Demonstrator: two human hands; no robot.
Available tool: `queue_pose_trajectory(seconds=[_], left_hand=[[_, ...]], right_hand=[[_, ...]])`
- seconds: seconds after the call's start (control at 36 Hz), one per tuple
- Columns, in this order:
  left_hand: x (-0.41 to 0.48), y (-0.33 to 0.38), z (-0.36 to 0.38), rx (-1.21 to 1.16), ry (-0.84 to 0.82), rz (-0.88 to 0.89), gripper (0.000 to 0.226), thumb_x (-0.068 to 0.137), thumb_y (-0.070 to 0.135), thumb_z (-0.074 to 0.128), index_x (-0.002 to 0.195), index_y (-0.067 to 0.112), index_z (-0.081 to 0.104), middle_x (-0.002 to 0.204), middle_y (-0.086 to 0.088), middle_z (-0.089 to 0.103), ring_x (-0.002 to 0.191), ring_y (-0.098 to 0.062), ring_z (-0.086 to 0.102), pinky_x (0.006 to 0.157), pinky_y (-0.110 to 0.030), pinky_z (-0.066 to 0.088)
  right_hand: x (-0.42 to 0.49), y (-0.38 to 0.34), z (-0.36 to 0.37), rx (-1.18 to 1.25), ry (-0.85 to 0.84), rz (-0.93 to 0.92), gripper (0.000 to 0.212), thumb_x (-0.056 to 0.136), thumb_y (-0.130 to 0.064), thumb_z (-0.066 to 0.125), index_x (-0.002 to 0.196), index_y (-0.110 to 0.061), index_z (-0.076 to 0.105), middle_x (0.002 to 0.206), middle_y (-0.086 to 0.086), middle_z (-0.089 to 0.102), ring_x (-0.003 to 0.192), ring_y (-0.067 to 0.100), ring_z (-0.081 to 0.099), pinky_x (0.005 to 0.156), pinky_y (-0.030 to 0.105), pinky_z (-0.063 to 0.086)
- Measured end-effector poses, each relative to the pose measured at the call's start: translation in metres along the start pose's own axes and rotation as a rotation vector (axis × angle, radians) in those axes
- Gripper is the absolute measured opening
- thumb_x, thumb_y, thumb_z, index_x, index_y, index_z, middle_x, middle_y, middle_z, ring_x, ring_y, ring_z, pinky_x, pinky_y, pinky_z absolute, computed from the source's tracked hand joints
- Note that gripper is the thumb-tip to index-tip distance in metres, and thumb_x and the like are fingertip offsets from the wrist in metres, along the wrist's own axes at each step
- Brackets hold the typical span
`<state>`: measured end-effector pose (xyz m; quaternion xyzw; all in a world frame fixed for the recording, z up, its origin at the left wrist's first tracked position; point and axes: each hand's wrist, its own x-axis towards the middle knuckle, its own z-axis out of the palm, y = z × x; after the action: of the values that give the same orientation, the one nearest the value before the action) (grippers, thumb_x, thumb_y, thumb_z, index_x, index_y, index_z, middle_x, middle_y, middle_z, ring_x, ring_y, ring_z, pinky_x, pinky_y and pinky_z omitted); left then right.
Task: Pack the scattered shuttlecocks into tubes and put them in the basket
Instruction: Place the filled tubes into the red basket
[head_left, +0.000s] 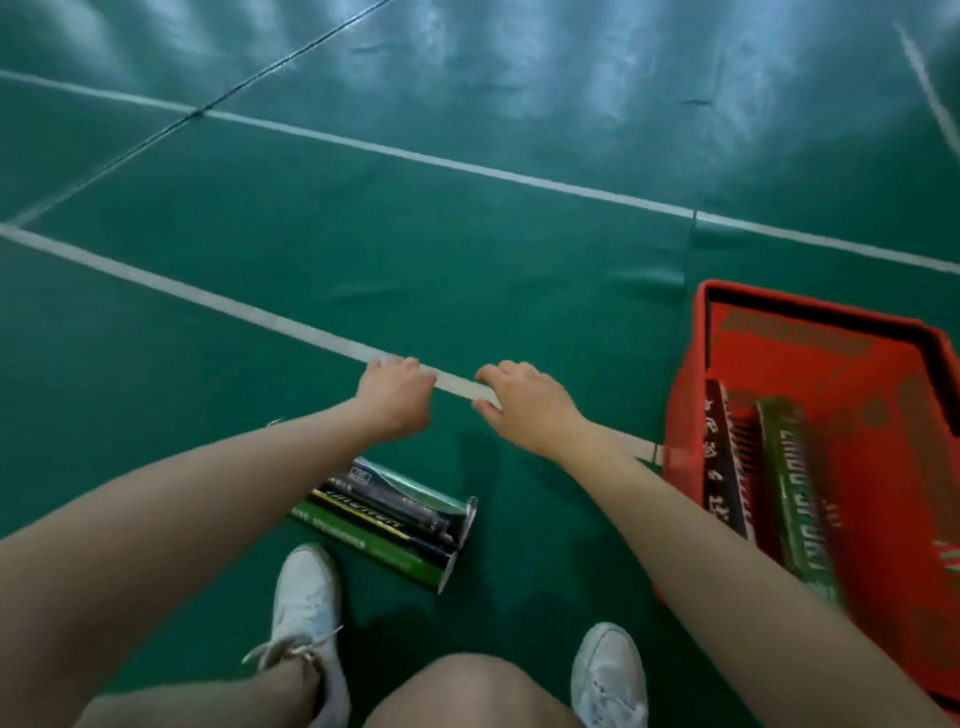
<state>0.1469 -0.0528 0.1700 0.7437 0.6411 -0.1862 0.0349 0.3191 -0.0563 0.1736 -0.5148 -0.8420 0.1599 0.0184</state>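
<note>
My left hand (396, 396) and my right hand (525, 408) reach forward side by side above the green court floor, over a white court line. Their fingers hang loosely curled and nothing shows in either hand. Three shuttlecock tubes (387, 519) lie together on the floor below my left forearm, close to my left shoe. At the right stands a red basket (691, 415); a dark tube (724, 462) and a green tube (795, 499) lie inside it. No loose shuttlecock is in view.
White court lines (218, 301) cross the green floor. My white shoes (306, 613) and one knee fill the bottom of the view. The basket's black handle (935, 353) lies folded along its far rim.
</note>
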Motion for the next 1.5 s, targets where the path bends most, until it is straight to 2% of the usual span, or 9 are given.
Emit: queue_pose_trajectory(seconds=[0.19, 0.44, 0.61, 0.72, 0.89, 1.0, 1.19, 1.33, 1.5], left_hand=[[-0.006, -0.060, 0.092, -0.328, -0.206, -0.352, 0.040, 0.090, 0.022, 0.049, 0.127, 0.009, 0.044, 0.128, -0.016, 0.045, 0.121, -0.034, 0.042, 0.099, -0.047, 0.036], [-0.012, -0.031, 0.200, -0.996, -0.328, -0.979, 0.079, 0.086, 0.027, 0.059, 0.145, 0.009, 0.009, 0.147, -0.019, 0.013, 0.130, -0.038, 0.030, 0.103, -0.040, 0.033], [-0.006, -0.005, 0.227, -1.193, -0.366, -1.226, 0.103, 0.084, 0.023, 0.062, 0.145, 0.007, -0.020, 0.153, -0.018, -0.003, 0.129, -0.037, 0.033, 0.102, -0.038, 0.034], [-0.011, -0.002, 0.239, -1.303, -0.276, -1.304, 0.115, 0.080, 0.031, 0.070, 0.145, 0.002, -0.020, 0.155, -0.014, 0.004, 0.131, -0.036, 0.034, 0.103, -0.040, 0.034], [-0.019, 0.012, 0.235, -1.583, -0.160, -1.320, 0.107, 0.086, 0.033, 0.064, 0.143, 0.034, -0.027, 0.151, -0.018, 0.018, 0.117, -0.035, 0.048, 0.090, -0.041, 0.040], [-0.013, 0.016, 0.223, -1.657, -0.071, -1.256, 0.103, 0.087, 0.030, 0.062, 0.144, 0.038, -0.024, 0.147, -0.019, 0.028, 0.117, -0.034, 0.049, 0.093, -0.039, 0.039], [0.015, 0.016, 0.160, -1.579, 0.063, -0.919, 0.098, 0.084, 0.035, 0.063, 0.147, 0.040, -0.013, 0.143, -0.013, 0.033, 0.120, -0.028, 0.046, 0.097, -0.036, 0.037], [0.038, 0.030, 0.083, -1.563, 0.081, -0.681, 0.095, 0.085, 0.037, 0.063, 0.148, 0.039, -0.008, 0.149, -0.013, 0.028, 0.129, -0.029, 0.040, 0.101, -0.039, 0.036], [0.045, 0.076, -0.009, -1.551, 0.096, -0.421, 0.092, 0.080, 0.045, 0.060, 0.146, 0.046, -0.004, 0.145, -0.011, 0.038, 0.122, -0.033, 0.046, 0.103, -0.048, 0.039]], right_hand=[[0.072, -0.031, 0.094, 0.016, -0.303, -0.026, 0.062, 0.096, -0.040, 0.049, 0.147, -0.017, 0.023, 0.143, 0.012, 0.037, 0.131, 0.031, 0.035, 0.104, 0.047, 0.037], [0.082, -0.035, 0.202, 0.101, -0.579, 0.005, 0.086, 0.086, -0.045, 0.061, 0.151, -0.027, 0.007, 0.148, 0.014, 0.028, 0.133, 0.033, 0.031, 0.105, 0.050, 0.037], [0.075, -0.031, 0.238, 0.187, -0.620, -0.031, 0.092, 0.084, -0.040, 0.066, 0.150, -0.032, 0.003, 0.146, 0.012, 0.031, 0.127, 0.031, 0.041, 0.101, 0.044, 0.043], [0.071, -0.027, 0.249, 0.208, -0.603, 0.020, 0.094, 0.083, -0.043, 0.063, 0.151, -0.032, -0.001, 0.143, 0.012, 0.036, 0.126, 0.030, 0.041, 0.098, 0.042, 0.044], [0.068, -0.020, 0.250, 0.180, -0.525, 0.013, 0.088, 0.087, -0.048, 0.054, 0.151, -0.033, -0.004, 0.136, 0.011, 0.041, 0.120, 0.028, 0.044, 0.093, 0.044, 0.046], [0.062, -0.015, 0.241, 0.183, -0.417, 0.034, 0.083, 0.087, -0.050, 0.051, 0.150, -0.033, 0.000, 0.126, 0.010, 0.047, 0.108, 0.027, 0.050, 0.087, 0.042, 0.046], [0.056, 0.004, 0.183, 0.348, -0.189, 0.267, 0.076, 0.088, -0.047, 0.051, 0.147, -0.041, 0.004, 0.121, 0.009, 0.051, 0.104, 0.030, 0.054, 0.085, 0.041, 0.041], [0.037, 0.034, 0.105, 0.440, 0.044, 0.359, 0.075, 0.090, -0.045, 0.053, 0.147, -0.045, 0.003, 0.115, 0.008, 0.055, 0.089, 0.022, 0.052, 0.077, 0.035, 0.040], [-0.014, 0.076, 0.008, 0.491, 0.261, 0.445, 0.077, 0.091, -0.042, 0.055, 0.149, -0.041, 0.005, 0.132, 0.013, 0.046, 0.106, 0.026, 0.050, 0.088, 0.040, 0.040]])
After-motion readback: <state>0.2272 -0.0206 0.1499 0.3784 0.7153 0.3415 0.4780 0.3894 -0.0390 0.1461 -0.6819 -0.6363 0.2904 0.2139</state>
